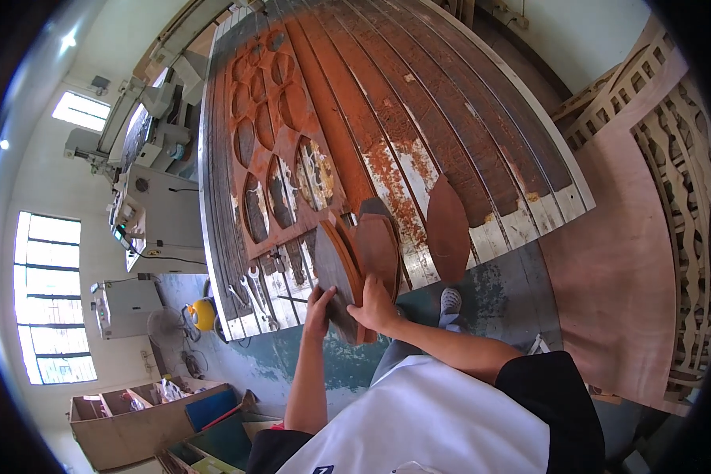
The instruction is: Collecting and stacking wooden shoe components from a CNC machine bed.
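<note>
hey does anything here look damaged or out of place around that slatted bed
Yes. The slatted bed is heavily rusted, its pale paint flaking in patches. One leaf-shaped cutout lies loose across the slats, apart from the stack of cutouts held by the left hand and right hand.

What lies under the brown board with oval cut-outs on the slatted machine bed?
Under the brown cut-out board, rusty metal slats show through the oval holes, along with some pale patterned pieces. Whatever lies beneath the solid parts of the board is covered.
</note>
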{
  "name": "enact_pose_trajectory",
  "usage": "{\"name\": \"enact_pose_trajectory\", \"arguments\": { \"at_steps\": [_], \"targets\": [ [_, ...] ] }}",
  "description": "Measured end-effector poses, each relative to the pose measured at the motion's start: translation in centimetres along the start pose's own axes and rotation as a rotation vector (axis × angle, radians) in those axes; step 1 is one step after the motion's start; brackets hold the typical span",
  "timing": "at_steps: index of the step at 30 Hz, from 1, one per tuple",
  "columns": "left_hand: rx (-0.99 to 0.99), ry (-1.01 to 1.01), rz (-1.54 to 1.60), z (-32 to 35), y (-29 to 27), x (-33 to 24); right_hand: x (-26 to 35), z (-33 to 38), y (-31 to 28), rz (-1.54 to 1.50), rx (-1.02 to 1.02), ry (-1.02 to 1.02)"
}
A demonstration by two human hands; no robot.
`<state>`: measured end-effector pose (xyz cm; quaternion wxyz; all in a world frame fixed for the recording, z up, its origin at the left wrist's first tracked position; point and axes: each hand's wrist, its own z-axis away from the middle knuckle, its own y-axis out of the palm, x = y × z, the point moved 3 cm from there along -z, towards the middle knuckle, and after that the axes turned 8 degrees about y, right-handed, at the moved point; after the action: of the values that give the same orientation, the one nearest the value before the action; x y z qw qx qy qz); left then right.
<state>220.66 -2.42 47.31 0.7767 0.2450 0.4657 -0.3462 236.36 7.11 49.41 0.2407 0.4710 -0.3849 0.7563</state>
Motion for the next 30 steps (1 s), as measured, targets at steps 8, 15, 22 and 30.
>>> {"name": "enact_pose_trajectory", "arguments": {
  "at_steps": [8,15,22,30],
  "targets": [
    [-0.151,-0.068,0.279,2.1,-5.9,0.4,3.3,-0.8,-0.3,-0.295,0.250,-0.115],
    [-0.237,-0.010,0.483,5.1,-7.8,1.5,-5.2,-6.2,-4.2,0.239,-0.238,0.044],
    [-0.315,0.019,0.553,7.6,-9.8,3.2,-8.7,-7.9,-3.5,-0.074,0.087,0.394],
    [-0.374,0.008,0.697,8.1,-13.0,5.9,-9.7,-8.2,-2.3,-0.396,0.144,0.459]
  ]
}}
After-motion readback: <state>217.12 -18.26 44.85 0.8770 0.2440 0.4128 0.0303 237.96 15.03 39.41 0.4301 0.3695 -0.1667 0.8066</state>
